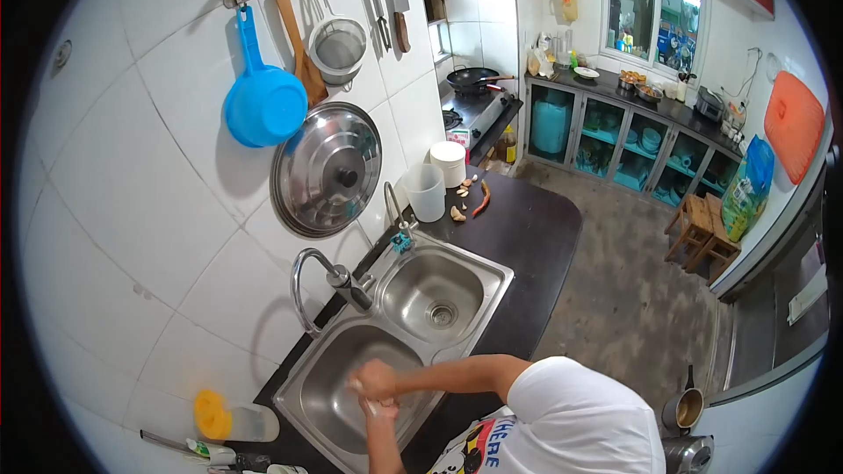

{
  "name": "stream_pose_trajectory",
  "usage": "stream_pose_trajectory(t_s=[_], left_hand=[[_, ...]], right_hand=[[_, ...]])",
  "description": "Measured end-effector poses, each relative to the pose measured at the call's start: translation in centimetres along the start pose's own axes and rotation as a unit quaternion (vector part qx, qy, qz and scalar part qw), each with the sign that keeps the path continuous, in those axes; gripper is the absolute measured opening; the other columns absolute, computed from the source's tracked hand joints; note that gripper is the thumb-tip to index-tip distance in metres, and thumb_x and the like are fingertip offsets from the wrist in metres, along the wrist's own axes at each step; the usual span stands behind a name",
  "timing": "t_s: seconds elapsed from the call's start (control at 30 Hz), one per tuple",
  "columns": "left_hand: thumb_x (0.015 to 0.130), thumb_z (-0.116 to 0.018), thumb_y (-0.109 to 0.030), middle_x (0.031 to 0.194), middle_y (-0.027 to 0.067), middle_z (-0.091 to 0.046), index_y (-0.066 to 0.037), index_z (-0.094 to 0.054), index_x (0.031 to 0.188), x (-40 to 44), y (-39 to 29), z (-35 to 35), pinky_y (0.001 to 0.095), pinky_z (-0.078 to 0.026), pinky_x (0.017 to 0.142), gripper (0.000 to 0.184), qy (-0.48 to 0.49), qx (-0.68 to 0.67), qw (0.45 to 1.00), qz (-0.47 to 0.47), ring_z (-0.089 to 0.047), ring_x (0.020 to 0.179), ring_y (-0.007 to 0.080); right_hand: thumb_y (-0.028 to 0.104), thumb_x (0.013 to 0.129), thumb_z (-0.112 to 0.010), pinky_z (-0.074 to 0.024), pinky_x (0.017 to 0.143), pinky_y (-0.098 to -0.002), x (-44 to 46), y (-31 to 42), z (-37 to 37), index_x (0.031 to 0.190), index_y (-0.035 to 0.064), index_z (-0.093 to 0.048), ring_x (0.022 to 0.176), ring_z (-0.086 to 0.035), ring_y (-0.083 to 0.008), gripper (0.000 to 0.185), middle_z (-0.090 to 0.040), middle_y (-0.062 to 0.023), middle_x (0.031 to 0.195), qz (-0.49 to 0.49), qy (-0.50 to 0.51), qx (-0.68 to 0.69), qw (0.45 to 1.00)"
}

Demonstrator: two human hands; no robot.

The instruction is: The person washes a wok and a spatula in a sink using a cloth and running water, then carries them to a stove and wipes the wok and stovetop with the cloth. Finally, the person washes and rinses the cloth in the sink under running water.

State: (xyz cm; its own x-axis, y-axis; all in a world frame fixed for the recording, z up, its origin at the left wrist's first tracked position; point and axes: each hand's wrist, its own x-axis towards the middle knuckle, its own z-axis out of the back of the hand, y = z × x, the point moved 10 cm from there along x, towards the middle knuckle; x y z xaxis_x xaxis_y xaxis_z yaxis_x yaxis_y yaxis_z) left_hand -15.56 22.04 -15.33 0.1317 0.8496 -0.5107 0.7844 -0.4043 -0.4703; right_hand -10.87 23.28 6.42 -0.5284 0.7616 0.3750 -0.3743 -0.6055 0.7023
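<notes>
My right hand [376, 379] is curled over the large sink basin [329, 404], its fingertips smeared by motion. Just below it and touching it is my left hand [380, 407], its fingers mostly hidden behind the right one. Whether anything lies between the two hands I cannot make out. A curved chrome faucet [303, 285] rises at the wall side of the basin. The smaller basin [430, 285] with its drain lies beyond my right forearm.
A yellow-lidded plastic jug [237, 419] stands by the wall. Past the sink are a translucent bucket [425, 193], a white tub [449, 163], ginger [457, 213] and a red chili [481, 198]. A blue dipper [266, 108] and a steel lid [327, 170] hang on the tiles.
</notes>
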Motion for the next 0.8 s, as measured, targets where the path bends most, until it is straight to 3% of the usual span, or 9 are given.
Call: stream_pose_trajectory(t_s=[0.07, 0.2, 0.23, 0.3, 0.33, 0.43, 0.5, 0.6, 0.8], left_hand=[[0.086, -0.039, -0.049, 0.083, -0.0044, -0.056, -0.024, -0.055, 0.098, -5.7, -0.3, -4.9, 0.0287, -0.037, 0.048, 0.031, -0.013, 0.096, 0.994, 0.059, -0.053, 0.067, 0.0132], [0.086, -0.035, -0.053, 0.094, -0.0047, -0.054, -0.026, -0.052, 0.107, -7.9, -2.5, -7.0, 0.0272, -0.029, 0.049, 0.039, -0.016, 0.078, 0.996, -0.028, -0.049, 0.079, 0.0108], [0.087, -0.043, -0.047, 0.106, 0.0011, -0.053, -0.019, -0.047, 0.12, -10.3, -3.3, -8.3, 0.0317, -0.041, 0.059, 0.043, -0.053, -0.005, 0.998, -0.043, -0.052, 0.09, 0.0172], [0.088, -0.049, -0.046, 0.125, 0.0036, -0.045, -0.018, -0.038, 0.131, -9.3, -4.6, -6.6, 0.035, -0.035, 0.086, 0.053, -0.003, 0.101, 0.99, -0.094, -0.043, 0.113, 0.0232], [0.088, -0.052, -0.045, 0.134, 0.0049, -0.042, -0.017, -0.034, 0.136, -8.8, -5.4, -5.7, 0.0367, -0.032, 0.1, 0.059, 0.022, 0.154, 0.981, -0.118, -0.039, 0.124, 0.0262], [0.085, -0.063, -0.03, 0.12, 0.0107, -0.049, -0.003, -0.041, 0.123, -8.2, -9.1, -3.6, 0.043, -0.039, 0.096, 0.052, 0.015, 0.134, 0.964, -0.229, -0.048, 0.114, 0.0272], [0.085, -0.062, -0.03, 0.118, 0.0104, -0.05, -0.004, -0.041, 0.123, -7.7, -9.4, -3.3, 0.0415, -0.041, 0.093, 0.05, 0.022, 0.107, 0.969, -0.223, -0.049, 0.111, 0.026], [0.088, -0.055, -0.03, 0.113, 0.0098, -0.053, -0.004, -0.045, 0.117, -7.4, -8.9, -3.9, 0.0396, -0.042, 0.091, 0.041, -0.016, 0.028, 0.984, -0.177, -0.051, 0.107, 0.0251], [0.091, -0.044, -0.04, 0.11, 0.008, -0.056, -0.007, -0.051, 0.11, -1.6, -5.5, -1.0, 0.0392, -0.043, 0.089, 0.038, 0.049, -0.039, 0.99, -0.128, -0.054, 0.102, 0.0246]], right_hand=[[0.037, 0.086, -0.049, -0.046, 0.065, -0.0483, 0.8, -3.8, 1.5, 0.077, 0.0045, -0.06, 0.07, -0.059, -0.0398, 0.036, -0.061, -0.02, 0.071, -0.118, -0.018, -0.014, 0.993], [0.045, 0.086, -0.05, -0.0478, 0.067, -0.0446, 0.9, -4.5, 1.2, 0.086, 0.001, -0.063, 0.075, -0.061, -0.0392, 0.046, -0.062, -0.0221, 0.076, -0.178, 0.016, 0.024, 0.984], [0.045, 0.085, -0.052, -0.0481, 0.068, -0.0432, 1.0, -5.1, 1.5, 0.086, 0.0006, -0.063, 0.075, -0.061, -0.0383, 0.046, -0.063, -0.0215, 0.077, -0.2, 0.022, 0.049, 0.978], [0.044, 0.083, -0.056, -0.0487, 0.069, -0.0405, 1.0, -6.3, 1.8, 0.087, 0.0, -0.062, 0.076, -0.062, -0.0365, 0.045, -0.063, -0.0203, 0.079, -0.243, 0.038, 0.1, 0.964], [0.042, 0.082, -0.058, -0.0487, 0.069, -0.0398, 1.3, -6.2, 2.0, 0.09, 0.0003, -0.061, 0.076, -0.062, -0.0354, 0.043, -0.063, -0.0196, 0.079, -0.214, 0.024, 0.126, 0.968], [0.037, 0.081, -0.061, -0.0485, 0.07, -0.0386, 1.2, -6.9, 2.6, 0.097, 0.002, -0.058, 0.077, -0.062, -0.0331, 0.039, -0.063, -0.0175, 0.083, -0.164, -0.025, 0.204, 0.965], [0.033, 0.081, -0.062, -0.0482, 0.072, -0.0388, 0.7, -7.8, 2.4, 0.102, 0.0041, -0.055, 0.08, -0.062, -0.0329, 0.037, -0.063, -0.0158, 0.086, -0.171, -0.067, 0.254, 0.95], [0.031, 0.082, -0.059, -0.0475, 0.073, -0.0406, -0.4, -0.4, 4.8, 0.106, 0.0078, -0.051, 0.085, -0.06, -0.0333, 0.035, -0.06, -0.0137, 0.087, 0.022, -0.166, 0.128, 0.978], [0.035, 0.085, -0.052, -0.0462, 0.069, -0.0452, -1.7, 6.0, -3.7, 0.09, 0.0085, -0.057, 0.085, -0.057, -0.0372, 0.027, -0.057, -0.0106, 0.084, 0.131, 0.103, -0.093, 0.982]])
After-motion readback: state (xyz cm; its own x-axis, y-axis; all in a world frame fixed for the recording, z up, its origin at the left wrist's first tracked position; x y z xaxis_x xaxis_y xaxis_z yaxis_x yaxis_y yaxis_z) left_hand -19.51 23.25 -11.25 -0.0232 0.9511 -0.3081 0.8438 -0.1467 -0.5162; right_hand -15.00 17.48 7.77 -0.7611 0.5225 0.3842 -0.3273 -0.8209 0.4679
